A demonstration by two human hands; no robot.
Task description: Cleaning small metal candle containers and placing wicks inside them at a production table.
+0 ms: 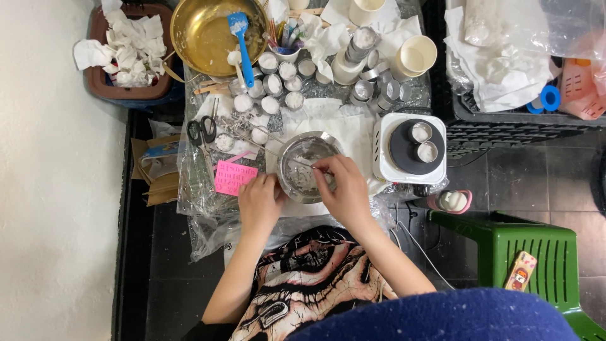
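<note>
L hand (259, 201) fingers curled on rim of steel bowl (307, 166), table centre. R hand (344, 186) pinches thin metal stick (297, 159) inside. Pink rectangular label sheet (235, 177) just left of bowl; white hotplate (410, 149) w/ black top at right.

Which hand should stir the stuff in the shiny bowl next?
Probably the right hand: its fingers already pinch a thin stick over the metal bowl. The left hand just steadies the bowl's rim.

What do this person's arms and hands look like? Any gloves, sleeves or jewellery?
Both the left hand and the right hand are bare, with no gloves. The forearms are uncovered right up to the bottom of the picture, so no sleeves show. I can make out no rings, watch or bracelet, though the view is too small to be sure about small jewellery.
</note>
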